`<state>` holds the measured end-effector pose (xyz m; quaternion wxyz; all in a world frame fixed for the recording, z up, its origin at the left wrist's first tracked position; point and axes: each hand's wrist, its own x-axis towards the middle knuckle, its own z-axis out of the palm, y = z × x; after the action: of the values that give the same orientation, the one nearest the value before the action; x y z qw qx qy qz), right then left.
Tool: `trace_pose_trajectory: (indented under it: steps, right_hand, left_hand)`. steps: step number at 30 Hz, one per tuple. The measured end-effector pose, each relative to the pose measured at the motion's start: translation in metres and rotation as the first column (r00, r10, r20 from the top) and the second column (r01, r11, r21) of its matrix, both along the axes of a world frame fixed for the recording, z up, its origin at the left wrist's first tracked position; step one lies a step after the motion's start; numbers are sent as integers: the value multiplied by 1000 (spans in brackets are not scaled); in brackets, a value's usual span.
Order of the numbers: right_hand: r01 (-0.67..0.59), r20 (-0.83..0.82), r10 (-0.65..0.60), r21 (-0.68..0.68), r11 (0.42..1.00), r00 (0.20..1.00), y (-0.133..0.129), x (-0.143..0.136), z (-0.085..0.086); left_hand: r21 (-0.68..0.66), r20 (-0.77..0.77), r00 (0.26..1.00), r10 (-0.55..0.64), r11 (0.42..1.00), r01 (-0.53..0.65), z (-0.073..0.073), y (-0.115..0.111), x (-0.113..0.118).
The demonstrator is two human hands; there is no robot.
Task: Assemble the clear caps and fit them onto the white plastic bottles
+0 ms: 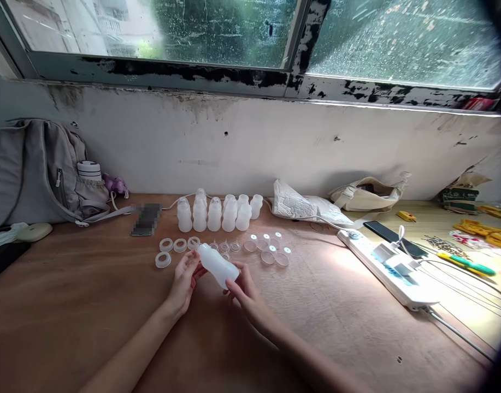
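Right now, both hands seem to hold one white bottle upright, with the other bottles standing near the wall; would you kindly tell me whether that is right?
Not quite: in the head view, the held bottle is tilted, its neck towards the left hand and its base at the right hand. Both hands do hold it, and the other bottles stand near the wall.

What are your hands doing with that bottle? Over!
Left hand, grip on narrow end of bottle. Right hand, grip on wide end. Bottle tilted between them. White rings just beyond left hand.
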<state>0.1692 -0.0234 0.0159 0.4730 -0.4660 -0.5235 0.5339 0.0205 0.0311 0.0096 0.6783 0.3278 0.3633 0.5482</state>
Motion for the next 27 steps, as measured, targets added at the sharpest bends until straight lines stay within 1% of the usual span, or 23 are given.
trace_pose_trajectory:
  steps: [2,4,6,8,10,12,14,16,18,19,21,23,24,25,27]
  right_hand:
    - [-71,45,67,81,994,997,-4,-4,0]
    - [-107,152,82,169,980,985,-5,-7,-3]
    - [-118,272,47,251,961,961,-6,-9,-8]
    - [-123,364,-2,320,939,931,-5,-10,-16]
    - [-126,419,-45,372,920,907,-3,-9,-22]
    - [-121,447,-82,407,905,891,-2,-7,-26]
    - [-125,468,-106,436,891,877,-2,-5,-24]
    - [-163,491,-100,464,870,866,-2,-1,-17]
    - [-195,495,-82,482,854,865,-2,4,-7]
    - [-183,480,-86,486,855,873,0,7,-3]
    - [-79,416,-143,473,877,898,6,13,5]
    - [51,340,-205,409,911,918,15,19,11]
    - [89,311,-208,357,930,927,21,21,14]
    - [96,290,-184,293,951,939,27,23,17]
    - [29,262,-71,161,987,962,37,25,25]
  left_hand:
    - [-56,60,998,-16,998,20,-2,2,-1]
    - [-125,90,995,-52,990,63,-2,1,-1]
    - [-193,105,985,-140,968,159,0,-2,0]
    - [-237,116,961,-252,932,274,2,-7,1]
    - [-230,106,943,-316,915,333,4,-11,3]
    - [-177,54,942,-332,925,336,5,-15,3]
    - [-113,-6,943,-334,937,331,5,-16,3]
    - [-66,-42,951,-306,951,303,5,-15,2]
    - [-49,-58,966,-251,967,248,5,-13,1]
    - [-51,-69,970,-234,972,231,5,-12,0]
    - [-58,-102,965,-240,970,235,6,-10,-1]
    - [-29,-148,952,-268,963,267,8,-11,-1]
    - [11,-174,947,-271,961,277,9,-12,-1]
    - [59,-202,941,-272,955,289,11,-13,-1]
    - [150,-269,923,-276,934,323,13,-14,-1]
